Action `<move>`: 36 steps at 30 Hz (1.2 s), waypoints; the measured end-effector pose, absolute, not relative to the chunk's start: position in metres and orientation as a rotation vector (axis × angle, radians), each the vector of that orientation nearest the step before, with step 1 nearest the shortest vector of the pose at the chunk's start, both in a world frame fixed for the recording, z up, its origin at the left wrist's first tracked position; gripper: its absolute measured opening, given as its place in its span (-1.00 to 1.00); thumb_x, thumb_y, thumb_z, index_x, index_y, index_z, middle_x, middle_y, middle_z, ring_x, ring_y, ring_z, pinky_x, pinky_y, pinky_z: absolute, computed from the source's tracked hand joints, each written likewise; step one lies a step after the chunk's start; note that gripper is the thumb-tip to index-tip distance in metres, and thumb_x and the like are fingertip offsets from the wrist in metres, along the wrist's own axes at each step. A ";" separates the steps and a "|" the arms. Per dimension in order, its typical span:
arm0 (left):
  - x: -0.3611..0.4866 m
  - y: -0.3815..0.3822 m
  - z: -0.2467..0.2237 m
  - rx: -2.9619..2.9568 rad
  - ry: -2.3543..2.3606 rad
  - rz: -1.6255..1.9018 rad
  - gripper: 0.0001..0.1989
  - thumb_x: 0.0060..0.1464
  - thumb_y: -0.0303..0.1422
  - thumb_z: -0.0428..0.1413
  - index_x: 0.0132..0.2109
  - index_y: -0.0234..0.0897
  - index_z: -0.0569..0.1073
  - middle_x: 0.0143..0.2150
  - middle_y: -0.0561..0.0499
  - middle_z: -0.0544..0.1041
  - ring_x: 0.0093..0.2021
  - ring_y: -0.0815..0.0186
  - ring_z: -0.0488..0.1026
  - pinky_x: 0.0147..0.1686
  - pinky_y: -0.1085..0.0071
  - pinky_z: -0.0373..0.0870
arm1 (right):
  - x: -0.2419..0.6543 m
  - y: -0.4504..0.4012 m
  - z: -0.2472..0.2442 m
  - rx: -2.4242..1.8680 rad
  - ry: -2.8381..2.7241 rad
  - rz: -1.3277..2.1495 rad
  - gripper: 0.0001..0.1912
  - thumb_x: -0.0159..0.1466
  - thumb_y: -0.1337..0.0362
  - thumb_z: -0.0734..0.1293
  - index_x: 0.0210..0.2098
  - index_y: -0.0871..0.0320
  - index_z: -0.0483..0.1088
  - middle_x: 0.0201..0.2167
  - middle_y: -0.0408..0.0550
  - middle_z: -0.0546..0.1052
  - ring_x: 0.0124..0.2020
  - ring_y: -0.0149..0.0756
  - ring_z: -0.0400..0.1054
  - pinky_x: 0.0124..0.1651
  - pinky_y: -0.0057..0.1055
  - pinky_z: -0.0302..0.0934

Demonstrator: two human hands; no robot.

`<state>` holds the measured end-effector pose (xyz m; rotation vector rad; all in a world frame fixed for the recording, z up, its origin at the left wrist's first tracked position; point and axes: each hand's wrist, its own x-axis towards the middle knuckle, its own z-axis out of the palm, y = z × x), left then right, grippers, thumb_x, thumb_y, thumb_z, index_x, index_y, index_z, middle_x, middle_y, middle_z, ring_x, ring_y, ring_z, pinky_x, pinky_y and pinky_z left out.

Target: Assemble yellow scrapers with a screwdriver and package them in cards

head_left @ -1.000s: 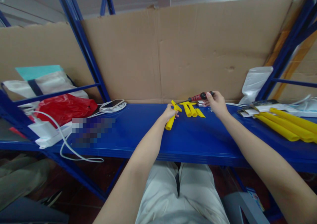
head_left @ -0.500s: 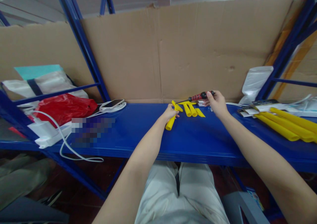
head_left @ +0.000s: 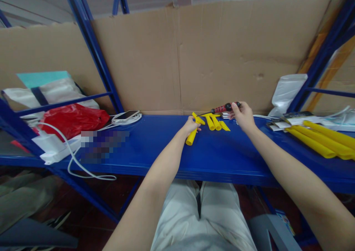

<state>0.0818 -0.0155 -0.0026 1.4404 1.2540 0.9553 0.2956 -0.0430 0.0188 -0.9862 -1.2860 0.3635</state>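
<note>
My left hand (head_left: 190,126) is closed around a yellow plastic piece with a tube-like handle (head_left: 190,138), low over the blue shelf top. In my right hand (head_left: 243,114) is a screwdriver (head_left: 220,109) with a red and black handle, gripped at the handle's end. Its dark shaft points left, and the tip meets the upper part of the yellow piece; the exact contact is too small to make out. Between my hands lie several more yellow plastic pieces (head_left: 213,122). Tiny bright bits lie beside my right hand, too small to name.
At the right rest long yellow tubes (head_left: 318,141) with cards, near a clear plastic bag (head_left: 288,93). To the left are a phone (head_left: 126,116) on coiled white cable, a red plastic bag (head_left: 73,120) and a power strip (head_left: 59,154). A cardboard sheet (head_left: 222,58) stands behind.
Both hands, the yellow piece and the screwdriver hold practically the same positions. Only the camera view has shifted very slightly.
</note>
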 end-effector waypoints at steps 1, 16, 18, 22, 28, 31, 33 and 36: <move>0.082 -0.016 -0.002 1.439 1.256 0.955 -0.57 0.11 -0.61 0.07 0.06 -0.23 0.11 -0.22 0.00 0.51 -0.57 0.51 0.41 -0.55 0.59 0.30 | 0.296 -0.042 0.019 -0.989 -1.289 0.361 -0.39 -0.02 -0.33 0.32 -0.35 0.05 0.16 -0.63 -0.18 0.40 -0.65 -0.27 0.35 -0.61 -0.32 0.24; 0.079 -0.019 0.002 1.336 1.249 0.974 -0.57 0.09 -0.63 0.08 0.05 -0.26 0.14 -0.29 0.01 0.53 -0.60 0.50 0.41 -0.58 0.58 0.31 | 0.289 -0.055 0.023 -0.981 -1.429 0.398 -0.37 -0.03 -0.37 0.29 -0.37 0.04 0.13 -0.72 -0.27 0.33 -0.74 -0.37 0.22 -0.63 -0.38 0.14; 0.079 -0.018 0.001 1.316 1.248 0.981 -0.55 0.08 -0.64 0.08 0.05 -0.27 0.13 -0.29 0.00 0.54 -0.60 0.49 0.40 -0.59 0.58 0.30 | 0.290 -0.054 0.022 -0.984 -1.447 0.416 -0.37 -0.03 -0.37 0.30 -0.35 0.04 0.14 -0.71 -0.26 0.33 -0.74 -0.36 0.23 -0.64 -0.37 0.13; 0.079 -0.017 0.000 1.323 1.264 1.000 -0.56 0.08 -0.63 0.08 0.05 -0.25 0.13 -0.27 -0.01 0.54 -0.60 0.49 0.41 -0.59 0.58 0.31 | 0.292 -0.050 0.020 -0.970 -1.463 0.466 -0.39 -0.02 -0.31 0.34 -0.32 0.04 0.15 -0.67 -0.27 0.33 -0.73 -0.38 0.21 -0.65 -0.38 0.13; 0.081 -0.019 0.000 1.456 1.299 1.001 -0.58 0.10 -0.62 0.05 0.03 -0.22 0.10 -0.21 0.01 0.50 -0.60 0.54 0.35 -0.59 0.60 0.28 | 0.298 -0.043 0.015 -1.051 -1.392 0.439 -0.57 0.11 -0.15 0.30 -0.28 0.04 0.18 -0.65 -0.30 0.29 -0.72 -0.40 0.14 -0.63 -0.41 0.09; 0.083 -0.021 0.000 1.545 1.319 0.986 -0.59 0.10 -0.63 0.02 0.03 -0.22 0.09 -0.22 0.02 0.48 -0.60 0.56 0.33 -0.60 0.63 0.24 | 0.301 -0.044 0.016 -1.130 -1.370 0.247 -0.62 0.16 -0.13 0.25 -0.31 0.05 0.21 -0.61 -0.25 0.31 -0.60 -0.35 0.21 -0.49 -0.37 0.17; 0.084 -0.022 -0.001 1.571 1.328 0.974 -0.58 0.09 -0.64 0.02 0.03 -0.22 0.09 -0.24 0.04 0.46 -0.59 0.55 0.33 -0.59 0.63 0.24 | 0.302 -0.047 0.017 -1.160 -1.354 0.083 -0.59 0.17 -0.16 0.23 -0.37 0.06 0.22 -0.56 -0.19 0.35 -0.49 -0.32 0.26 -0.37 -0.35 0.20; 0.086 -0.021 -0.002 1.572 1.321 0.976 -0.54 0.07 -0.65 0.03 0.04 -0.21 0.09 -0.26 0.06 0.44 -0.58 0.54 0.33 -0.56 0.61 0.27 | 0.302 -0.049 0.020 -1.200 -1.346 -0.036 -0.53 0.19 -0.23 0.17 -0.46 0.07 0.21 -0.54 -0.13 0.36 -0.41 -0.28 0.28 -0.29 -0.34 0.20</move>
